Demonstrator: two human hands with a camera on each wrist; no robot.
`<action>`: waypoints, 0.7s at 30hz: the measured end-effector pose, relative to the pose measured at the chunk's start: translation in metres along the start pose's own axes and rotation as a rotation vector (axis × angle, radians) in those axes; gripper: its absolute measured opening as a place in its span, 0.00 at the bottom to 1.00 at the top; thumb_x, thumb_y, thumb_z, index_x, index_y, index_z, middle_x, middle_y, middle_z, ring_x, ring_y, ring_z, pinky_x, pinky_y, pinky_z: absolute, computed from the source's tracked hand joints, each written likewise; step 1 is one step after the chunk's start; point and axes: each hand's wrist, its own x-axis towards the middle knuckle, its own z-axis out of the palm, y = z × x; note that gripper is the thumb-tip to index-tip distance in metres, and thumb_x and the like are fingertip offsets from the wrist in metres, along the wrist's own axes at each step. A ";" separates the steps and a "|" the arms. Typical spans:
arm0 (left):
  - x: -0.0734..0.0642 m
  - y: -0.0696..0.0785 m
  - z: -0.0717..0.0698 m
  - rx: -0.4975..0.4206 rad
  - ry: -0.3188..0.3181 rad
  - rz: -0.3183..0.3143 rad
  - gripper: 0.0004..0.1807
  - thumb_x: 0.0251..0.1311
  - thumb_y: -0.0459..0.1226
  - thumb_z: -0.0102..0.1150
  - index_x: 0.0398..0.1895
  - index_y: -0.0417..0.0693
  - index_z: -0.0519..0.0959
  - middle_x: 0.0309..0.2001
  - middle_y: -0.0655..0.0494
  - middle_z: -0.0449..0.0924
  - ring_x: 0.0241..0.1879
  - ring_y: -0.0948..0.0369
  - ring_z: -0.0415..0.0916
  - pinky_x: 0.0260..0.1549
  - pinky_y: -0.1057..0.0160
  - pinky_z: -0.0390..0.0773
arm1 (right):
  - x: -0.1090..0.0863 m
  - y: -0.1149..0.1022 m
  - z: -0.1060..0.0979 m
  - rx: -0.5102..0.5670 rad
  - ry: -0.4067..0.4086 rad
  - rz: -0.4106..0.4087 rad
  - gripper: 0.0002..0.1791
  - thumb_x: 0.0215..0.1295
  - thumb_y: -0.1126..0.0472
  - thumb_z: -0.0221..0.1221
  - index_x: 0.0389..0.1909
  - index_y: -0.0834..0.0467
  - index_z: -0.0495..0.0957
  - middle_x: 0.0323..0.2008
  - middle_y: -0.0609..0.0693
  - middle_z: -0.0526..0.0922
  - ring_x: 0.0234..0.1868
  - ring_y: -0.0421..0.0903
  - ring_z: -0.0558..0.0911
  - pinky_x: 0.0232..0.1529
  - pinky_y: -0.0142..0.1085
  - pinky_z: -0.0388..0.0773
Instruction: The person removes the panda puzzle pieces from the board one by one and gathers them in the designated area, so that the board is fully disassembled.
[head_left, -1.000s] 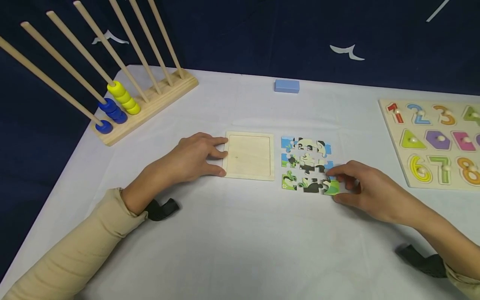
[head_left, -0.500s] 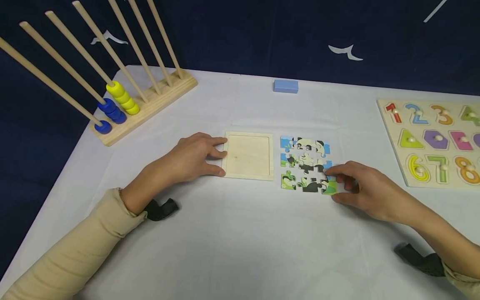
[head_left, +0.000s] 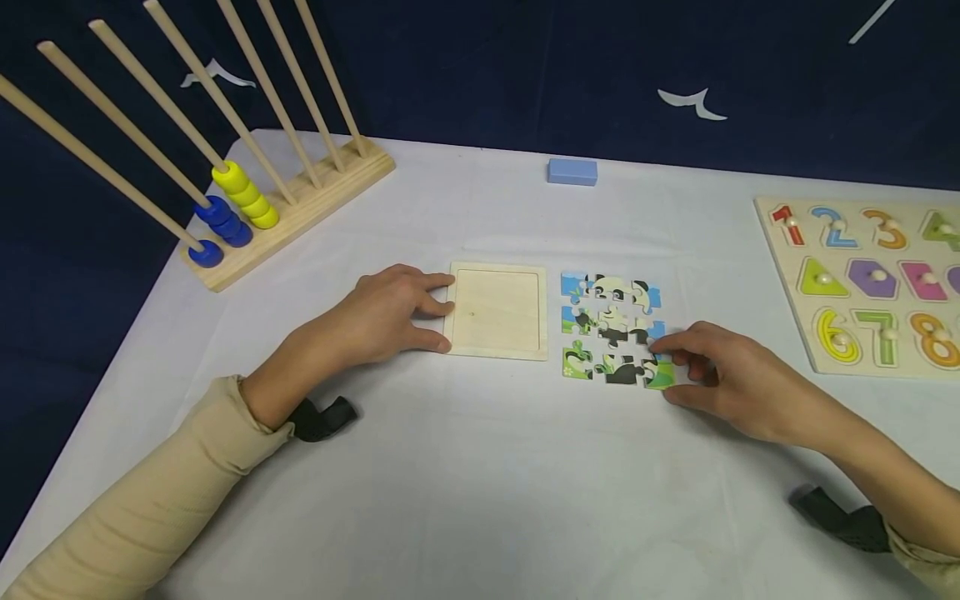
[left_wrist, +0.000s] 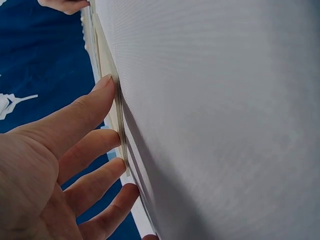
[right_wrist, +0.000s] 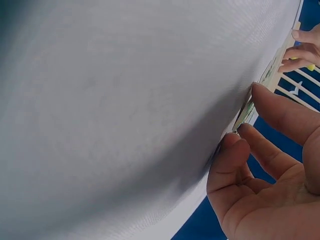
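Observation:
The square wooden puzzle tray (head_left: 497,313), bare inside its raised border, lies flat mid-table. My left hand (head_left: 382,317) touches its left edge with spread, fairly straight fingers; in the left wrist view the thumb (left_wrist: 102,95) is right at the rim. To the right of the tray lies a panda jigsaw (head_left: 611,312), its pieces laid in rows with small gaps. My right hand (head_left: 731,379) pinches the green lower-right puzzle piece (head_left: 662,375) between thumb and forefinger. Seen from the right wrist, the thumb (right_wrist: 275,107) and a fingertip meet that piece's edges.
A wooden bead abacus (head_left: 292,212) with blue and yellow beads stands at the back left. A blue block (head_left: 572,172) lies near the far edge. At right is a number-and-shape peg board (head_left: 862,287). Black straps (head_left: 322,418) hang at both wrists.

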 end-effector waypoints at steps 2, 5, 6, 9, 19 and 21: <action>0.000 0.000 0.000 0.001 -0.002 -0.003 0.30 0.55 0.46 0.73 0.60 0.44 0.79 0.72 0.54 0.64 0.70 0.50 0.58 0.59 0.37 0.62 | 0.000 0.000 0.000 -0.002 0.003 -0.006 0.27 0.45 0.71 0.75 0.50 0.60 0.81 0.31 0.42 0.71 0.31 0.37 0.70 0.29 0.27 0.66; -0.001 0.001 -0.001 -0.001 -0.006 -0.006 0.30 0.55 0.46 0.73 0.60 0.45 0.79 0.72 0.54 0.64 0.70 0.50 0.58 0.59 0.37 0.62 | 0.000 0.000 0.001 -0.003 0.009 -0.009 0.27 0.45 0.71 0.75 0.49 0.60 0.80 0.31 0.42 0.71 0.30 0.37 0.70 0.29 0.27 0.66; -0.001 0.000 -0.001 -0.001 -0.006 -0.006 0.30 0.55 0.46 0.73 0.60 0.45 0.79 0.72 0.54 0.64 0.70 0.50 0.58 0.58 0.37 0.62 | 0.000 0.001 0.001 -0.003 0.010 -0.007 0.27 0.45 0.71 0.75 0.49 0.60 0.80 0.31 0.42 0.71 0.31 0.37 0.70 0.29 0.27 0.66; 0.000 0.000 0.000 0.003 -0.007 -0.005 0.30 0.55 0.46 0.73 0.60 0.45 0.79 0.72 0.54 0.64 0.70 0.50 0.58 0.58 0.37 0.62 | 0.000 0.001 0.000 -0.001 0.009 0.001 0.27 0.45 0.71 0.75 0.50 0.61 0.80 0.32 0.42 0.71 0.31 0.38 0.70 0.30 0.28 0.66; -0.001 -0.002 0.001 0.007 0.008 0.007 0.30 0.54 0.45 0.73 0.59 0.43 0.80 0.71 0.52 0.65 0.70 0.49 0.59 0.58 0.37 0.63 | -0.001 0.000 0.000 0.009 0.000 0.025 0.26 0.47 0.70 0.75 0.50 0.62 0.80 0.31 0.43 0.71 0.31 0.38 0.70 0.29 0.28 0.66; -0.001 -0.002 0.001 0.004 0.009 0.007 0.30 0.54 0.45 0.74 0.59 0.43 0.80 0.71 0.52 0.65 0.70 0.49 0.59 0.58 0.37 0.63 | -0.001 0.000 0.000 0.008 0.000 0.022 0.26 0.47 0.71 0.75 0.50 0.62 0.80 0.31 0.43 0.71 0.31 0.38 0.70 0.29 0.27 0.66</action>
